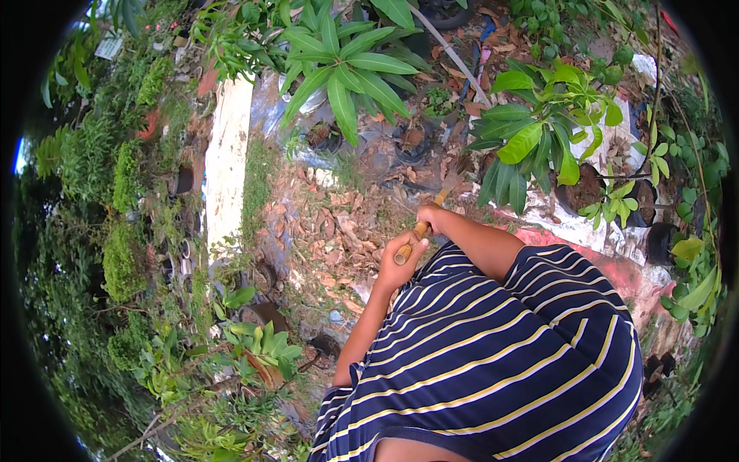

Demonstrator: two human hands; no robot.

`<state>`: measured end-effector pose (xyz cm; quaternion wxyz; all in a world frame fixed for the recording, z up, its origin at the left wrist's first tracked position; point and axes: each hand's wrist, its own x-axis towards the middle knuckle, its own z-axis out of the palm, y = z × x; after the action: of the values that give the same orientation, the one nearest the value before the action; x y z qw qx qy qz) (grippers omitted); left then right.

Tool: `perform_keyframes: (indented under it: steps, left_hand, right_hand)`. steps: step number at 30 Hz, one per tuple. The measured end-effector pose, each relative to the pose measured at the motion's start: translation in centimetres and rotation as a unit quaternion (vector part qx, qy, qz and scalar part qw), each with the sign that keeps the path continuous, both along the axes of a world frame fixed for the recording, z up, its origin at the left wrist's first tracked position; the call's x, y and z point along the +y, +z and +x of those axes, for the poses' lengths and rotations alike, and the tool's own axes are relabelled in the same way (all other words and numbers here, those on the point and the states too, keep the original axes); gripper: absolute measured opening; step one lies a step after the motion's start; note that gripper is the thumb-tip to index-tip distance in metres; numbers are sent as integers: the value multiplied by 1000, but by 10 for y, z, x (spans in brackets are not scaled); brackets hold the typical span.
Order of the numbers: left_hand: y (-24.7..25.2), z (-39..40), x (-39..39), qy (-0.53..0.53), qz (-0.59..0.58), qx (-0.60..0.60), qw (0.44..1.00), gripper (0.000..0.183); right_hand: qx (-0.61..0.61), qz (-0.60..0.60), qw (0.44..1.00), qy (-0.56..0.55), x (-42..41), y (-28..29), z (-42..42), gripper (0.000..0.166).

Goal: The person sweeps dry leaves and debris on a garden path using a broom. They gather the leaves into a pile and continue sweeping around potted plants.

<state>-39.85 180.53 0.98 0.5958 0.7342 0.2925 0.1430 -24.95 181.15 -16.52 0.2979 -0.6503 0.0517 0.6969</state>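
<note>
Both hands grip one bamboo pole [439, 198]. My left hand [399, 258] is wrapped round its near end, where the cut tip points towards me. Just beyond it, my right hand [430, 218] closes on the same pole higher up. The pole slants away to the upper right. Its far end fades into a blurred, brownish spread near the ground, so I cannot tell what kind of head it has. Dry brown leaves [346, 234] lie heaped on the ground to the left of the hands.
A mango sapling [345, 66] leans in at the top, and another leafy young tree [534, 130] hangs close on the right. Potted plants [411, 143] stand beyond the pole. A white ledge [228, 167] runs along the left. A brown pot [262, 317] sits at lower left.
</note>
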Motion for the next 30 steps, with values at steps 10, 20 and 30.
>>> perform_keyframes:
  steps: [10,20,30]
  left_hand:
    - [96,8,-12,-100,297,180,932,29]
    - [112,-7,-8,-12,205,30,978,32]
    - [62,-32,-2,9,129,67,989,30]
  right_hand:
    - [234,266,906,232,50,76,-83,14]
    - [250,179,951,43,42,81,-93,12]
    - [145,101,984,11,24,50,-66,4]
